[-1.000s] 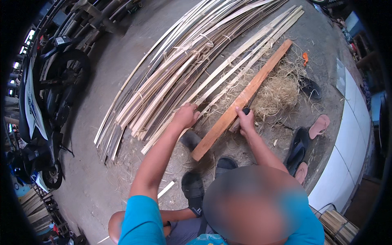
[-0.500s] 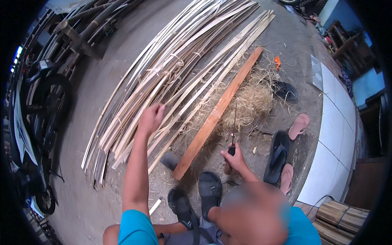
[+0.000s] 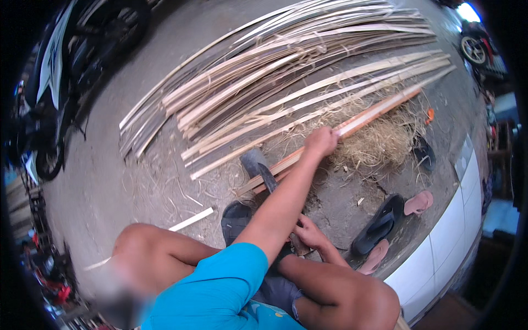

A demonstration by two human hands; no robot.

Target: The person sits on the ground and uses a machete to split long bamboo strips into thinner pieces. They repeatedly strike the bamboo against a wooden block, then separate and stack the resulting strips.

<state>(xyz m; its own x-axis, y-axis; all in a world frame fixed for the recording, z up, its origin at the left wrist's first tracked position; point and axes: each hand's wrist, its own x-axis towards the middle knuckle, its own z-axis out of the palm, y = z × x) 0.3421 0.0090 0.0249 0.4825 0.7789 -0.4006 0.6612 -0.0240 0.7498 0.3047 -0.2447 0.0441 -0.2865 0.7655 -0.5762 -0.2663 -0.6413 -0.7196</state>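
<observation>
Close by the knees, the right hand [image 3: 309, 232] curls its fingers around a dark knife handle [image 3: 298, 243], held low and ready. Farther out, the left hand [image 3: 322, 141] clamps a pale split strip [image 3: 352, 125] beside the long reddish plank [image 3: 379, 110], steadying it over dry, fibrous shavings [image 3: 379, 142]. Beyond lie smooth bamboo slats [image 3: 275, 71], fanned flat on the concrete.
</observation>
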